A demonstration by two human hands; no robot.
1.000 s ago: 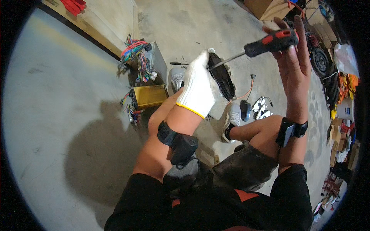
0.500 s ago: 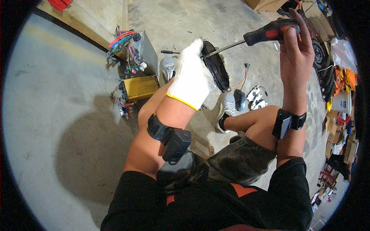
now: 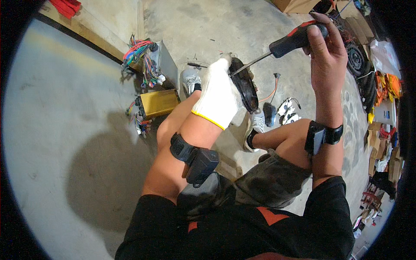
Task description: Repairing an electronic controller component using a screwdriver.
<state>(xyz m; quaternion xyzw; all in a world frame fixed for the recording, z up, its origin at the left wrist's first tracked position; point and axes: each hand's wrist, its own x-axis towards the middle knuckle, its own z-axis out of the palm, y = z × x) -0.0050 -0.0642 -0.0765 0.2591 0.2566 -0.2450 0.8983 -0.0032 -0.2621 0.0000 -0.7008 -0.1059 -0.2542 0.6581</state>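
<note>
White-gloved, the left hand (image 3: pixel 216 89) grips a long black casing (image 3: pixel 245 89) over the concrete floor (image 3: pixel 186 28), its far end leaning left, while the bare right hand (image 3: pixel 328 63), farther right, holds a red-and-black screwdriver (image 3: pixel 289 42) whose shaft slants down-left across the casing (tip contact unclear).

No words or numbers can be read here. At the right side of the picture, a white tub (image 3: pixel 381 114) has a little dark blue label (image 3: pixel 387 116) on it, but the label is too tiny to read. At the bottom of the picture, the black shirt (image 3: pixel 229 236) has a big red shape (image 3: pixel 272 216) and a small red shape (image 3: pixel 193 226) on it, and neither can be read as letters.
</note>
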